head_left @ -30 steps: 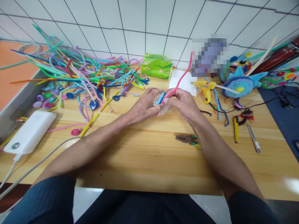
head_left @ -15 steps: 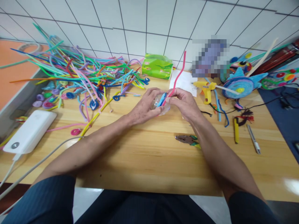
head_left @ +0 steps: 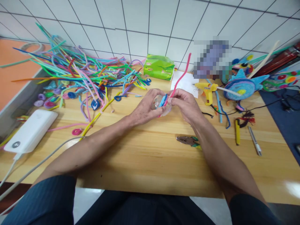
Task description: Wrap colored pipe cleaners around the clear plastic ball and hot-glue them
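Note:
My left hand is closed around a small clear plastic piece, perhaps part of a bottle. Blue pipe cleaners are wrapped round its middle. A pinkish-red pipe cleaner lies against the blue bands, and its long free end sticks up and to the right. My right hand pinches this red pipe cleaner at the edge of the plastic piece. My fingers partly hide the plastic piece. Pliers with green and yellow handles lie on the table by my right forearm.
A big heap of coloured pipe cleaners covers the back left. Behind my hands stand a green tissue pack and white paper. To the right are a yellow glue gun, a blue fish-shaped craft and two cutters. A white power bank lies left.
The red pipe cleaner's free end leans a little further right. The plastic piece has turned slightly, showing more of the bands. Both hands keep their hold.

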Available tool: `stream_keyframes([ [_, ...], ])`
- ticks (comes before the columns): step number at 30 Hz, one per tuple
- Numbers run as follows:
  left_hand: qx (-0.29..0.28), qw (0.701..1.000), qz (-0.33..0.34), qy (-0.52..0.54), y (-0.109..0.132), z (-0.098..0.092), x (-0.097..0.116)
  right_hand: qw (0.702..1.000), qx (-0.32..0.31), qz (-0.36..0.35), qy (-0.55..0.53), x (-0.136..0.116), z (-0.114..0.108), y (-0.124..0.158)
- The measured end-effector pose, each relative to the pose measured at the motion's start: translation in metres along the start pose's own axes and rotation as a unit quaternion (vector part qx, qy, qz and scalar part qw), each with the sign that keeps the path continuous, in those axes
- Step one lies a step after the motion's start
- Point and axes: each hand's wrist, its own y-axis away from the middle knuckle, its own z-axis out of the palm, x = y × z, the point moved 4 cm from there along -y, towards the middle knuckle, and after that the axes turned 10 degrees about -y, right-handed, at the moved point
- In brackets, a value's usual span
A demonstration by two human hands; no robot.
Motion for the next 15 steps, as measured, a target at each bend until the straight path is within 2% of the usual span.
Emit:
stream_keyframes([
  [7, 0.028, 0.998, 0.047, -0.006, 0.0017, 0.0037, -0.0051, 1.0, 0.011, 0.004, -0.009, 0.0, 0.0004, 0.0008],
  [13, 0.008, 0.998, 0.057, -0.013, 0.0023, 0.0054, -0.0049, 1.0, 0.012, 0.009, 0.007, 0.0037, -0.003, -0.0008],
  [15, 0.002, 0.999, 0.042, -0.001, 0.0019, 0.0048, -0.004, 1.0, 0.011, 0.009, 0.013, 0.0038, -0.0038, -0.0013],
])
